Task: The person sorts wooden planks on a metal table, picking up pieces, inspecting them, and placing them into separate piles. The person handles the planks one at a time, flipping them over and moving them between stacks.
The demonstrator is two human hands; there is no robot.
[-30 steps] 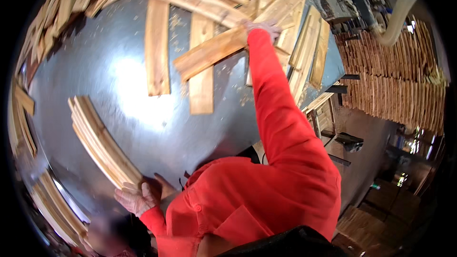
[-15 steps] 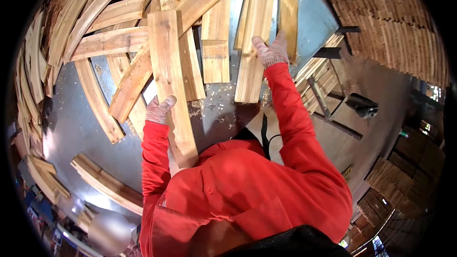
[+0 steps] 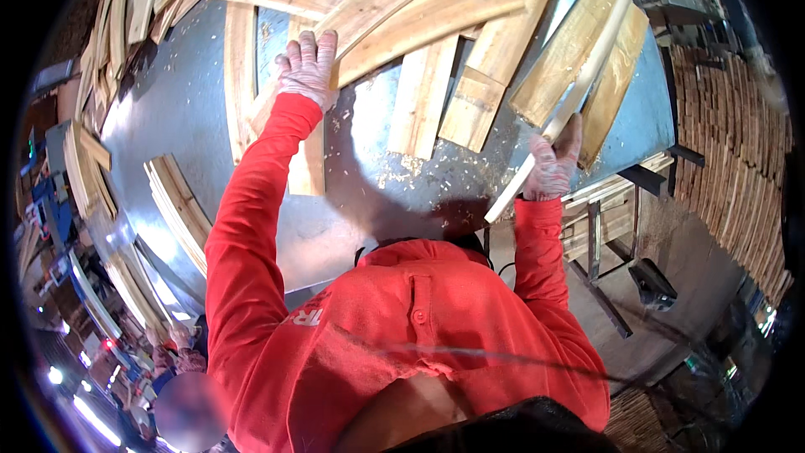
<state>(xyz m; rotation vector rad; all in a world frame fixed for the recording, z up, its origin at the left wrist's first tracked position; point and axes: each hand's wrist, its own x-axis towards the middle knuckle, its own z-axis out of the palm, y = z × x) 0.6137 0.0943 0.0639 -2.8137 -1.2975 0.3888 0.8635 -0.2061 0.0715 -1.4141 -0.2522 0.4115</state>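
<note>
Head — shirt lettering [image 3: 308, 317] — board [image 3: 594, 60] in hand [image 3: 553, 169]

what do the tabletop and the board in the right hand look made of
Tabletop: probably metal, smooth and glossy, judging by its grey sheen and glare. Board in the right hand: likely bare, unvarnished wood, from its matte, pale tan edge.

The right hand [image 3: 553, 166] grips a narrow board [image 3: 594, 60]; the left hand [image 3: 308, 71] apparently touches overlapping planks [image 3: 428, 22].

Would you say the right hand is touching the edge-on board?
Touching: the head view shows the right hand holding the edge-on board near its lower end, thumb across it.
</note>
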